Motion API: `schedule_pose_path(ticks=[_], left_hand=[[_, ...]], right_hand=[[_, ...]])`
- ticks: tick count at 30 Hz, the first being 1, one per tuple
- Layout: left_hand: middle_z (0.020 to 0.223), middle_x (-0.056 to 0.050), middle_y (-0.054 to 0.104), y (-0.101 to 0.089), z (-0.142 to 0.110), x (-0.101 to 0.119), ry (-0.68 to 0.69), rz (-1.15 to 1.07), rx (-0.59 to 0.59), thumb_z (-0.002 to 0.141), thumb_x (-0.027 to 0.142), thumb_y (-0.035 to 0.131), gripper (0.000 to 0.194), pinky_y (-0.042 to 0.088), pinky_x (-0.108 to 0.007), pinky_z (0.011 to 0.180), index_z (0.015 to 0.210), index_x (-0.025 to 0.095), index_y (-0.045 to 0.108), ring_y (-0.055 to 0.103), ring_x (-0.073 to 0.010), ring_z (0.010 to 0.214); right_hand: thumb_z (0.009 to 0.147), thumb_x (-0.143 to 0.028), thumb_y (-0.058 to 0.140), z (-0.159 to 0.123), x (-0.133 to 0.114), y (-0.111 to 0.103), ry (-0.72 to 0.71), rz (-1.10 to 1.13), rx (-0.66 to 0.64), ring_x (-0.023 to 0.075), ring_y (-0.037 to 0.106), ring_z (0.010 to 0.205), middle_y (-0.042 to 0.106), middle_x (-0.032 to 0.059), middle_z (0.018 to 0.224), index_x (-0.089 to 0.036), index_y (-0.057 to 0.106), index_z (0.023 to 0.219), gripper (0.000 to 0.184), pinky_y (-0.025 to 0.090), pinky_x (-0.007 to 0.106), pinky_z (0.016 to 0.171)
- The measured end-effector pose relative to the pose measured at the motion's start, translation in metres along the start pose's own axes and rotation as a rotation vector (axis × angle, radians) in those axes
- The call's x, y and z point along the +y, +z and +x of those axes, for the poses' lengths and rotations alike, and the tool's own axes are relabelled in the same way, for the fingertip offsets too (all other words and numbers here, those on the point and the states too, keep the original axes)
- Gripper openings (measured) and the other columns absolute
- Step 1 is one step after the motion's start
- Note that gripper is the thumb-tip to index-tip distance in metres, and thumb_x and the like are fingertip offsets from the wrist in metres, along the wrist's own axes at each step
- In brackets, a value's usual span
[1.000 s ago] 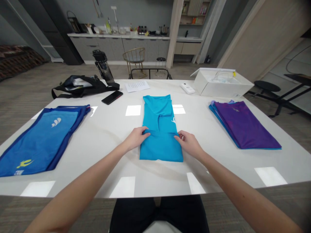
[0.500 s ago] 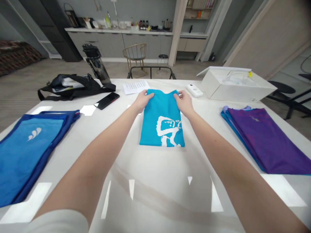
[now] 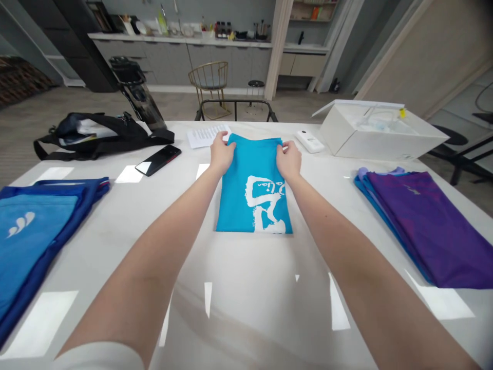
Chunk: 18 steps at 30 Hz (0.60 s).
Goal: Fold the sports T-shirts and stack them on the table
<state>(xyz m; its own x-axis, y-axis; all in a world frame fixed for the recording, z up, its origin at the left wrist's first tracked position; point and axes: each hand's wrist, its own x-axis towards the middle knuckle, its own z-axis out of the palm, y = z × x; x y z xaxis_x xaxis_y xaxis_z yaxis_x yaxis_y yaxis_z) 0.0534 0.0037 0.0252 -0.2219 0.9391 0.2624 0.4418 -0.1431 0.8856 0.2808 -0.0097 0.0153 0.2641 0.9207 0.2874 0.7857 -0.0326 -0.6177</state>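
A turquoise folded T-shirt (image 3: 239, 200) with white brush-style lettering lies in the middle of the white table (image 3: 239, 288). My left hand (image 3: 222, 154) pinches its far left corner between thumb and fingers. At the far right corner, my right hand (image 3: 288, 158) grips the cloth the same way. The far edge sags slightly between both hands, and the near edge rests on the tabletop. To the left lies a stack of folded blue clothes (image 3: 42, 216). On the right is a pile topped by a purple folded shirt (image 3: 427, 226).
Behind my left hand are a printed sheet (image 3: 198, 136), a phone (image 3: 158, 160), a black bag (image 3: 96, 136) and a dark bottle (image 3: 140, 95). A small white device (image 3: 310, 141) and an open white box (image 3: 370, 131) stand at the back right. A chair (image 3: 210, 82) is beyond the table.
The view has shifted slightly, moving the side piles outward. The shirt's far edge is pulled a little wider and flatter, showing more of the lettering. Both hands keep their hold on the corners.
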Motion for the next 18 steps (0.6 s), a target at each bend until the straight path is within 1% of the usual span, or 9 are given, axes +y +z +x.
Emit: schedule_pose_path(ticks=[1,3,6,8,10,12,14,16,18], left_hand=[[0.131,-0.019,0.063,0.001,-0.003,0.0,0.018,0.111,0.018,0.089,0.015,0.06,0.058,0.046,-0.048,0.106,0.145,0.012,0.049,0.061,-0.0325,0.122],[0.151,-0.021,0.051,0.007,-0.013,-0.002,0.154,0.325,-0.01,0.092,0.014,0.055,0.059,0.036,-0.051,0.117,0.151,0.014,0.045,0.048,-0.0334,0.14],[0.162,-0.015,0.042,0.017,-0.032,-0.007,0.383,0.558,-0.234,0.102,0.022,0.041,0.05,0.029,-0.048,0.124,0.151,0.018,0.048,0.038,-0.0278,0.15],[0.163,-0.013,0.042,0.022,-0.04,-0.013,0.37,0.669,-0.381,0.106,0.032,0.035,0.049,0.028,-0.049,0.125,0.151,0.02,0.05,0.037,-0.027,0.151],[0.167,-0.011,0.035,0.021,-0.04,-0.021,0.246,0.753,-0.444,0.107,0.046,0.032,0.055,0.024,-0.056,0.126,0.155,0.024,0.046,0.031,-0.029,0.155],[0.171,-0.008,0.027,0.015,-0.037,-0.028,0.111,0.804,-0.451,0.105,0.056,0.028,0.062,0.019,-0.063,0.125,0.16,0.028,0.038,0.025,-0.0312,0.158],[0.172,-0.01,0.024,0.01,-0.034,-0.029,0.062,0.835,-0.415,0.105,0.058,0.024,0.066,0.016,-0.066,0.125,0.162,0.026,0.033,0.022,-0.0332,0.158],[0.17,-0.013,0.026,0.01,-0.037,-0.024,0.164,0.839,-0.354,0.107,0.05,0.022,0.065,0.013,-0.064,0.126,0.163,0.019,0.032,0.022,-0.0325,0.158],[0.169,-0.014,0.03,0.016,-0.047,-0.016,0.337,0.806,-0.341,0.108,0.039,0.022,0.061,0.014,-0.056,0.129,0.163,0.014,0.031,0.023,-0.0282,0.158]], right_hand=[[0.102,-0.038,0.044,0.001,0.0,0.004,-0.005,-0.065,-0.026,0.0325,0.061,0.109,0.069,0.015,0.115,-0.019,0.059,0.125,0.033,0.046,0.047,0.095],[0.101,-0.038,0.046,-0.003,-0.002,0.015,-0.032,-0.203,-0.052,0.0369,0.054,0.121,0.061,0.0206,0.132,-0.016,0.056,0.133,0.04,0.044,0.054,0.099],[0.105,-0.036,0.036,-0.018,-0.007,0.03,-0.2,-0.295,-0.078,0.0354,0.047,0.132,0.052,0.0212,0.147,-0.016,0.052,0.144,0.046,0.041,0.056,0.106],[0.107,-0.037,0.028,-0.026,-0.008,0.037,-0.334,-0.306,-0.189,0.0315,0.042,0.14,0.048,0.0161,0.155,-0.021,0.049,0.15,0.05,0.036,0.056,0.113],[0.109,-0.044,0.023,-0.028,-0.003,0.038,-0.338,-0.338,-0.327,0.0308,0.032,0.15,0.039,0.0105,0.164,-0.027,0.044,0.155,0.054,0.026,0.064,0.119],[0.108,-0.054,0.02,-0.025,0.006,0.035,-0.23,-0.376,-0.403,0.0327,0.024,0.155,0.029,0.0082,0.17,-0.029,0.036,0.161,0.061,0.017,0.07,0.12],[0.106,-0.059,0.019,-0.022,0.011,0.028,-0.126,-0.401,-0.413,0.0348,0.02,0.156,0.023,0.0091,0.172,-0.027,0.029,0.164,0.067,0.013,0.073,0.12],[0.107,-0.055,0.02,-0.024,0.009,0.024,-0.114,-0.422,-0.367,0.0354,0.018,0.157,0.022,0.0119,0.172,-0.021,0.028,0.165,0.068,0.011,0.073,0.12],[0.108,-0.045,0.02,-0.033,0.0,0.024,-0.215,-0.421,-0.3,0.0326,0.016,0.158,0.022,0.0136,0.171,-0.015,0.029,0.164,0.064,0.01,0.069,0.122]])
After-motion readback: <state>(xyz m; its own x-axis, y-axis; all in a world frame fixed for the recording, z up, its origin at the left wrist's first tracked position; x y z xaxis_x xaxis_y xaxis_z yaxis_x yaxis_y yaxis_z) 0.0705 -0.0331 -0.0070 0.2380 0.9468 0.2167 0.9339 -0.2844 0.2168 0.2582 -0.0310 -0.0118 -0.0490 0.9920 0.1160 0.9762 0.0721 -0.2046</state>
